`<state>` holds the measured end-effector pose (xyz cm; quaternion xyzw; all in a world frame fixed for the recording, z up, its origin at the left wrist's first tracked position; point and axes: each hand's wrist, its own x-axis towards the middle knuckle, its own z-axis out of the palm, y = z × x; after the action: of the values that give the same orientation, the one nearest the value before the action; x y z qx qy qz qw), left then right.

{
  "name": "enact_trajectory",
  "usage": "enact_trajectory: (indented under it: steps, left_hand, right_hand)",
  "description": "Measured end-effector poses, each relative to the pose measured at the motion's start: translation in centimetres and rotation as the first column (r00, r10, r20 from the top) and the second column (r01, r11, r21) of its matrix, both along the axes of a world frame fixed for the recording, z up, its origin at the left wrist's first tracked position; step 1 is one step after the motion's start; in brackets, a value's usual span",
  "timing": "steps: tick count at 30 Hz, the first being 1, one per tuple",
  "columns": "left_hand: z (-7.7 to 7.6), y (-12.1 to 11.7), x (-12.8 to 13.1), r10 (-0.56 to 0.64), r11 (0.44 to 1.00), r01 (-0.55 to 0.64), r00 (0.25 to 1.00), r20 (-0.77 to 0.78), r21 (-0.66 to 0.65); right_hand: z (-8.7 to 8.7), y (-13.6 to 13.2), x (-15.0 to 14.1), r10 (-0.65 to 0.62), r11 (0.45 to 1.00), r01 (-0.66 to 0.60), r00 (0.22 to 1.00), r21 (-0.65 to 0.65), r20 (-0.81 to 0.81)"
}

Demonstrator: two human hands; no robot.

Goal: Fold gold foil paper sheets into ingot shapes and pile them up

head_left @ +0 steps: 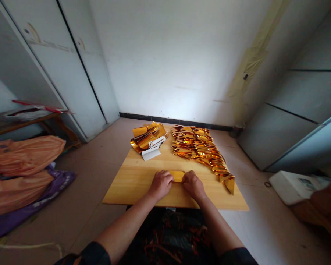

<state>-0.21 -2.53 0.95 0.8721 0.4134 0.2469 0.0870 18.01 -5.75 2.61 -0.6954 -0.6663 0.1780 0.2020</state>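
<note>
Between my two hands a strip of gold foil paper [178, 176] lies near the front of a wooden board [138, 184]. My left hand [162, 184] is closed on the strip's left end, with its fingers curled. At the right end my right hand [193, 184] pinches the paper. Beyond my left hand sits a loose pile of gold foil sheets [147, 138], some showing white backs. Rows of folded gold foil pieces [195, 143] overlap along the board's right side and trail down toward the front right corner.
Tall cabinets [79, 62] stand at the left. Orange and purple bags [24, 169] lie on the floor there, below a wooden bench [24, 123]. To the right are a grey refrigerator-like cabinet [292, 117] and a white box [289, 187]. A white wall [168, 62] rises behind the board.
</note>
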Motion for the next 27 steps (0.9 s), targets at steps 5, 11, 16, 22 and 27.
enact_trajectory:
  steps: [5, 11, 16, 22, 27]
  left_hand:
    - [0.7, -0.9, -0.6, -0.056, 0.998, 0.057, 0.998, -0.014, 0.033]
    - [0.2, -1.2, -0.7, -0.015, 1.0, 0.014, 0.998, 0.057, 0.024]
    - [-0.5, -0.8, -0.6, 0.021, 1.0, -0.018, 0.989, 0.144, -0.021]
    - [-0.8, -0.7, -0.8, 0.102, 0.995, -0.1, 0.974, 0.203, -0.021]
    - [-1.2, -0.6, -0.8, 0.103, 0.995, -0.101, 0.969, 0.226, -0.017]
  right_hand:
    - [0.6, -1.0, -0.3, 0.077, 0.997, -0.077, 0.996, 0.001, 0.051]
    - [0.4, -1.1, -0.4, 0.087, 0.996, -0.087, 0.996, 0.014, 0.019]
    - [-0.1, -0.9, -0.2, 0.011, 0.998, -0.009, 0.999, 0.066, -0.036]
    - [-0.3, -0.4, 0.0, 0.012, 0.999, -0.008, 0.994, 0.036, -0.108]
    - [-1.0, -0.5, 0.2, -0.005, 0.998, 0.014, 0.988, 0.057, -0.154]
